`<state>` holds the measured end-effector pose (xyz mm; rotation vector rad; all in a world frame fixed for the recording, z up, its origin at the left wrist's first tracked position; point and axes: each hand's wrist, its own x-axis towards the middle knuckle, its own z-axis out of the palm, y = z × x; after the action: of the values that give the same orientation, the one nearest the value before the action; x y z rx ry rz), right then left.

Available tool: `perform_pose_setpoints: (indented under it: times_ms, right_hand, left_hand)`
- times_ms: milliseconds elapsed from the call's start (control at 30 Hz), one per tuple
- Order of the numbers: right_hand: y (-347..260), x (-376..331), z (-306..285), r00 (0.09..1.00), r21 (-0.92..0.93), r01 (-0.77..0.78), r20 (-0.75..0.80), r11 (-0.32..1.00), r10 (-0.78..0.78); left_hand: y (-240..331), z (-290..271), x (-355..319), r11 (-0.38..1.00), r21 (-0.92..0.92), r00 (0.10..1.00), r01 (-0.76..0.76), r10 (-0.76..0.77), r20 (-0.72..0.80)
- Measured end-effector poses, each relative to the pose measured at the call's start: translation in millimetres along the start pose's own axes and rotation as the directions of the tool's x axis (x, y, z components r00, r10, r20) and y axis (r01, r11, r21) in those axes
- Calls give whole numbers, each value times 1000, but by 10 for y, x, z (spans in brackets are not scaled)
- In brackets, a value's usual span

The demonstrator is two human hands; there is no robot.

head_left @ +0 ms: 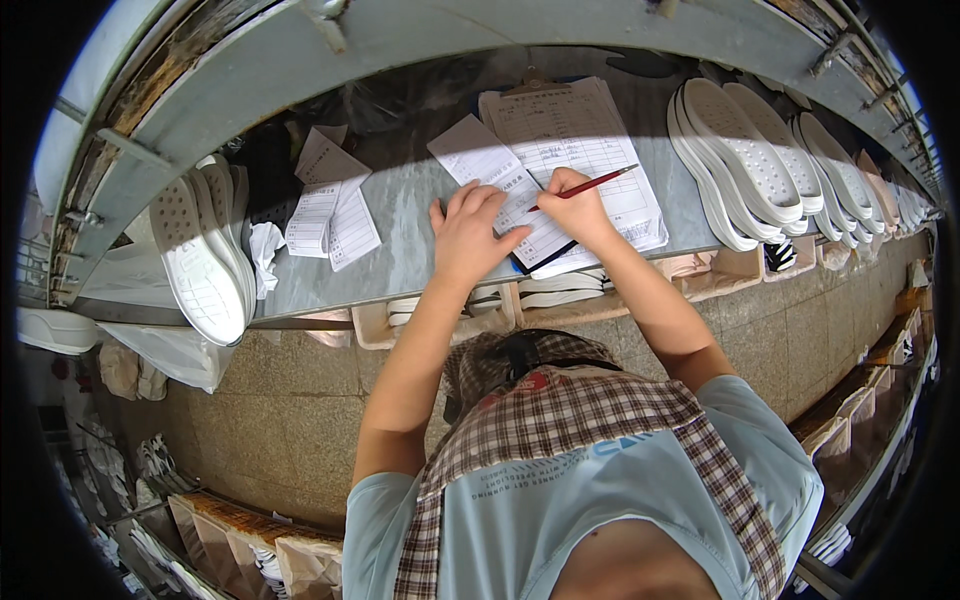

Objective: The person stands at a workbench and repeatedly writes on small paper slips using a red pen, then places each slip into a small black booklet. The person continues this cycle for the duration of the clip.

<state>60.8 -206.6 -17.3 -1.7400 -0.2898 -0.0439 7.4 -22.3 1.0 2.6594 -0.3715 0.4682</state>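
My right hand (575,210) grips a dark red pen (605,179), its tip down near a narrow printed slip (543,236). My left hand (468,228) lies with fingers spread on the left side of that slip, pressing it against the grey table. Beneath and behind the slip is a clipboard (536,85) with a stack of filled-in form sheets (590,130). A dark edge of something flat shows under the slip near the table's front. What is written at the pen tip is too small to read.
Several loose printed slips (335,215) and crumpled white paper (265,250) lie at the left. White shoe soles stand at the left (195,265) and in rows at the right (745,150). Bins of soles (515,305) sit below the table edge. A metal frame (420,50) arches across the far side.
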Motion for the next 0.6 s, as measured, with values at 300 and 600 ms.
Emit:
perform_pose_setpoints:
  times_ms: [300, 600]
  right_hand:
    - [-6, 11, -33, 1000, -10, -4, -10, 1000, 3]
    - [-74, 10, -48, 1000, -78, 17, -21, 997, -19]
  left_hand:
    - [-10, 12, 0, 999, -14, 998, 33, -32, 48]
    - [-8, 6, 7, 999, -33, 997, 43, -41, 63]
